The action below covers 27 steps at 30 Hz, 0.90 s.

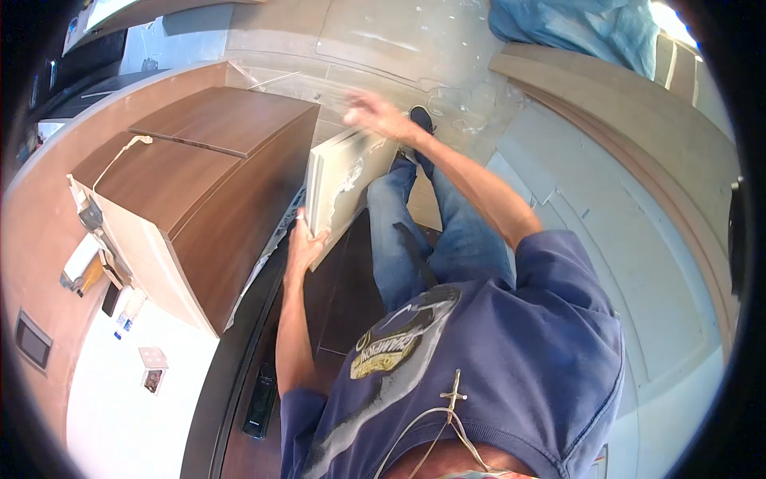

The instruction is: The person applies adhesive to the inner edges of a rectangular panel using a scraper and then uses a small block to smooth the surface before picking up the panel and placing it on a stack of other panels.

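Note:
A cream panel (349, 182), which looks like two or more flat boards together, stands on edge beside my legs. White smears or chipped patches mark its right face. My left hand (302, 246) grips its near end, with the thumb on the right face and the fingers around the other side. Over the far upper corner is my right hand (377, 116), blurred by motion. Whether it touches the panel I cannot tell, and its fingers are smeared.
A brown wood-faced cabinet (247, 199) stands close on the left, with tools (92, 267) on the ledge beyond. Large pale panels (590, 223) lean on the right. Blue plastic sheeting (574, 32) is at the far right. A dark remote-like object (260, 401) lies below my left forearm.

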Each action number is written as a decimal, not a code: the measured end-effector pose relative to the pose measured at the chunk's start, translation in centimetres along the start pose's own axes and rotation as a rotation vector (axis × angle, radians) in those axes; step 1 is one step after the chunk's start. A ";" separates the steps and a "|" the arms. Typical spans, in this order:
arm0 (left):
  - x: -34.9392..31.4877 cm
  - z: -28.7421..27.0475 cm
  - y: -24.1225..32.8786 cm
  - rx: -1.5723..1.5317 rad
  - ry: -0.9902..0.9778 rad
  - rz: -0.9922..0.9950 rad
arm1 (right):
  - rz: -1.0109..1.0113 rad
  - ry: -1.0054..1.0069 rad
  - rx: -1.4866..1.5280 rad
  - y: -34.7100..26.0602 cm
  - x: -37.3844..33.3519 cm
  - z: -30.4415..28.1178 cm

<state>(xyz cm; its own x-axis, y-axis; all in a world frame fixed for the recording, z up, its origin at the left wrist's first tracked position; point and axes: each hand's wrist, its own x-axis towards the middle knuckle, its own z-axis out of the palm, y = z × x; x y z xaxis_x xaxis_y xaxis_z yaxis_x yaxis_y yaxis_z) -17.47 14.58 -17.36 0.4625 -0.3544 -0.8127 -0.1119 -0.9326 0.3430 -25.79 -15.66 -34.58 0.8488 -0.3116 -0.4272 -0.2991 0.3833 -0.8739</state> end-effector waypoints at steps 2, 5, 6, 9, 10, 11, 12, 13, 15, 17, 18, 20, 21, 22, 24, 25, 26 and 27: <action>-1.5 -2.4 1.0 -0.019 0.017 0.033 | 0.048 0.516 0.050 6.2 0.0 -5.4; -2.0 -7.5 6.4 -0.002 -0.026 0.074 | 0.511 0.876 0.291 18.8 -3.9 -11.2; -3.1 -8.9 5.5 -0.012 0.016 0.142 | 0.662 0.829 0.362 19.9 -4.9 -10.2; -5.4 -13.5 8.4 -0.034 0.085 0.120 | 0.727 0.767 0.387 23.6 -5.6 -10.0; -6.5 -14.9 8.6 -0.015 0.103 0.060 | 0.700 0.791 0.515 23.3 -4.9 -8.6; -7.5 -16.1 8.8 0.017 0.110 0.030 | 0.676 0.812 0.645 23.1 -4.2 -7.3; -8.3 -17.4 9.1 0.129 0.082 0.094 | 0.673 0.788 0.641 23.3 -3.4 -6.6; -9.2 -17.4 9.6 0.052 0.126 0.050 | 0.574 0.653 0.860 23.5 -2.3 -5.8; -9.7 -16.6 10.6 -0.036 0.214 0.002 | 0.504 0.548 1.177 24.7 -0.1 -4.2; -6.6 -16.8 11.3 0.040 0.146 0.209 | 0.327 0.764 1.038 28.7 -1.1 -8.2; -9.7 -16.5 10.5 0.133 0.231 0.160 | 0.485 0.595 1.112 23.9 -0.3 -3.4; -8.4 -16.8 10.0 0.055 0.214 0.113 | 0.051 0.333 0.946 24.4 -1.5 -7.7; -8.5 -17.0 10.5 0.021 0.229 0.136 | 0.108 0.518 0.928 23.4 -0.9 -9.3; -8.2 -17.2 11.0 -0.014 0.239 0.173 | 0.136 0.632 0.884 21.7 -0.5 -10.7; -7.8 -17.4 11.9 -0.121 0.248 0.194 | 0.266 0.747 0.761 15.6 -0.3 -14.1; -8.4 -17.3 12.0 -0.172 0.291 0.213 | 0.348 0.797 0.858 11.0 -0.6 -14.4; -9.1 -16.8 10.6 -0.220 0.312 0.250 | 0.270 0.670 0.782 9.6 -2.1 -14.8; -8.9 -16.7 10.7 -0.228 0.334 0.276 | 0.166 0.572 0.709 8.2 -2.8 -17.6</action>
<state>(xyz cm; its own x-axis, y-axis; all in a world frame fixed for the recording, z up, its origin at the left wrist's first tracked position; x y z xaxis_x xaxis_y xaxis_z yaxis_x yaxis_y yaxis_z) -8.07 8.91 1.42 0.7042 -0.5100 -0.4940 -0.0915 -0.7552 0.6491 -38.27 -26.91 -44.67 0.4180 -0.5142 -0.7489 0.0991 0.8453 -0.5250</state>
